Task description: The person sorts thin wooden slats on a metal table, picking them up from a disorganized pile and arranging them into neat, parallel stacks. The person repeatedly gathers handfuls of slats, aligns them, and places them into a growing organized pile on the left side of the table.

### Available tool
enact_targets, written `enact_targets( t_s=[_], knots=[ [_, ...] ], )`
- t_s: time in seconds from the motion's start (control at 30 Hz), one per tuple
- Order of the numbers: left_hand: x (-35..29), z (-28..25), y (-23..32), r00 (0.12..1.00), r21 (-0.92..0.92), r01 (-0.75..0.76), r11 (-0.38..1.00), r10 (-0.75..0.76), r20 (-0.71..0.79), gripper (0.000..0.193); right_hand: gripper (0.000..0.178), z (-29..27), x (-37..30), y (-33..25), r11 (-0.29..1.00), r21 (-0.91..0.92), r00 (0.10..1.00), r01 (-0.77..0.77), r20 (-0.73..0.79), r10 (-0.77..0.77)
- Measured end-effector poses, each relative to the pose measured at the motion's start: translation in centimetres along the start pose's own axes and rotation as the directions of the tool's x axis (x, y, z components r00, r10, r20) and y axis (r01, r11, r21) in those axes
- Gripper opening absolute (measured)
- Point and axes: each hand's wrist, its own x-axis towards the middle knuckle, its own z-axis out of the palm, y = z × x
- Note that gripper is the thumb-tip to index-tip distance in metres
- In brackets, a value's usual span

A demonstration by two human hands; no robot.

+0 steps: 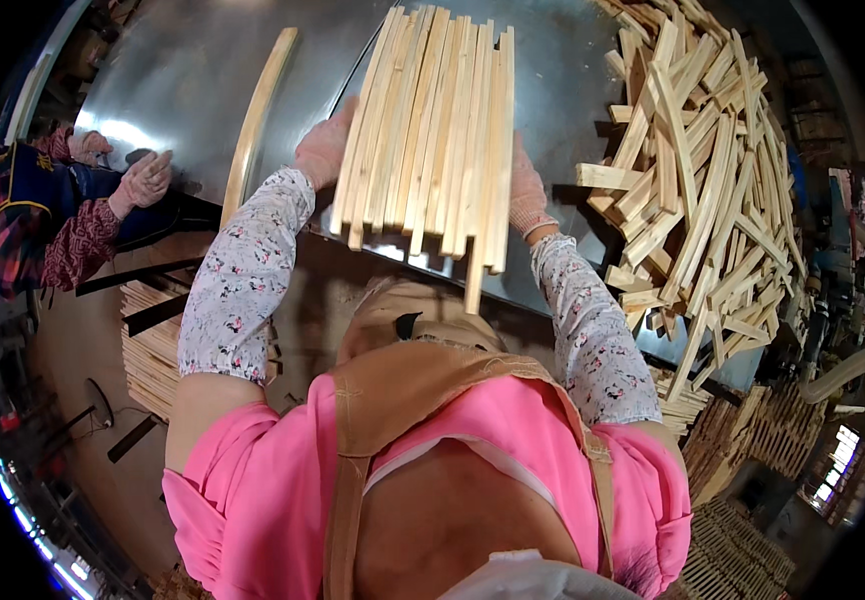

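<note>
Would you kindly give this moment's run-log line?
sticks: lined up; left hand: at left edge; right hand: at right edge; wood pile: right

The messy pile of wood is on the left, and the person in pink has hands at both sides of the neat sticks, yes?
No: the head view shows the messy pile on the right. The left hand and right hand do flank the neat sticks.

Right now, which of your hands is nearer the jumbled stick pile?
Right. The right hand shows between the bundle and the pile; the left hand is farther, at the bundle's left side.
</note>
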Motion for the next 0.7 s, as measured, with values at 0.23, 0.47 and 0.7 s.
enact_targets(
  t_s=[0.23,0.47,0.7],
  knots=[
    [2.8,2.0,-5.6,0.851,0.327,-0.414,0.849,0.489,-0.191,0.048,0.054,1.6,0.0,3.9,0.904,-0.337,0.949,0.262,-0.083,-0.306],
    [17.0,-3.9,6.6,0.841,0.224,-0.411,0.884,0.462,-0.283,0.043,0.04,-0.5,4.2,1.3,0.983,-0.069,0.976,-0.169,-0.152,0.157],
    [29.4,-5.5,10.2,0.919,0.344,-0.314,0.885,0.374,-0.125,0.05,0.033,-3.8,17.3,-3.0,0.977,-0.163,0.944,0.139,-0.275,-0.18]
  ],
)
